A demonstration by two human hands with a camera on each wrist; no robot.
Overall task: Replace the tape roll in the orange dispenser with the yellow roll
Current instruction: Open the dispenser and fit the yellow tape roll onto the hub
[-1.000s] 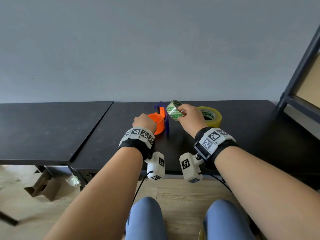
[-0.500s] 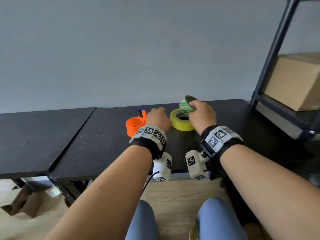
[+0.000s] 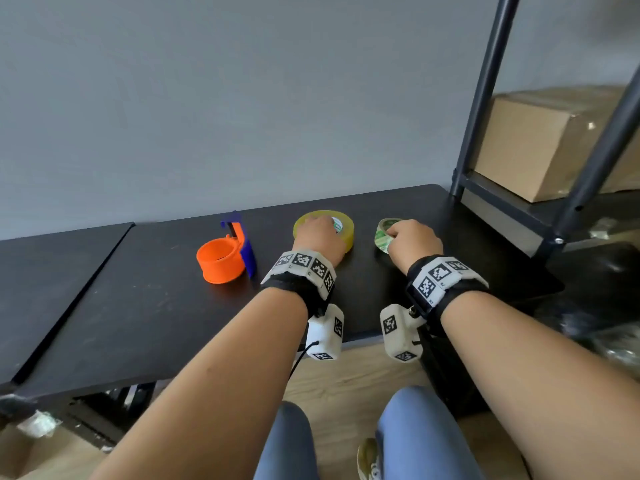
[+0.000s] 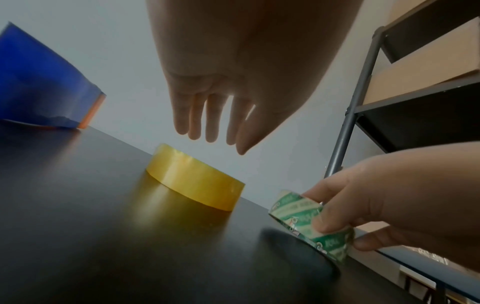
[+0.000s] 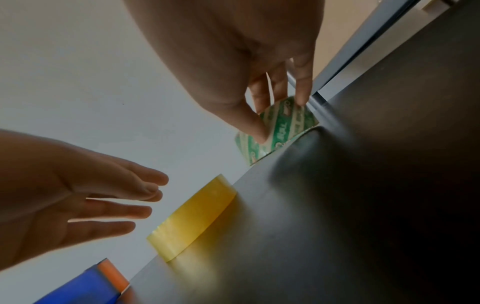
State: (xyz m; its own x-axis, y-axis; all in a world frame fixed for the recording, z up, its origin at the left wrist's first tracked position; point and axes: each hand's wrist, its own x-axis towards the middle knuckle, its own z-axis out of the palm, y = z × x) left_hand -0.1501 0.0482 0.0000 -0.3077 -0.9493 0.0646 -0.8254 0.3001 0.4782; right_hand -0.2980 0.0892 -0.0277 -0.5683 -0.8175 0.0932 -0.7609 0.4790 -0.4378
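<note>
The orange dispenser (image 3: 221, 259) with its blue side part (image 3: 248, 256) stands on the black table (image 3: 138, 306), its ring holding no roll. The yellow roll (image 3: 346, 229) lies flat to its right. My left hand (image 3: 320, 235) hovers just above it with straight fingers (image 4: 197, 119), not touching the yellow roll (image 4: 197, 181). Further right, my right hand (image 3: 412, 242) pinches the green-and-white roll (image 3: 382, 233) between thumb and fingers, tilted with its lower edge at the table. That green-and-white roll (image 5: 280, 131) shows clearly under the right wrist, with the yellow roll (image 5: 194, 216) to its left.
A dark metal shelf (image 3: 540, 216) stands at the table's right end, with a cardboard box (image 3: 554, 140) on it. A second black table (image 3: 41, 271) adjoins on the left. A grey wall runs behind. My knees (image 3: 346, 441) are below the front edge.
My left hand has left the dispenser and moved right over the yellow roll. My right hand has carried the green-and-white roll right and down to the table. The head view has swung right.
</note>
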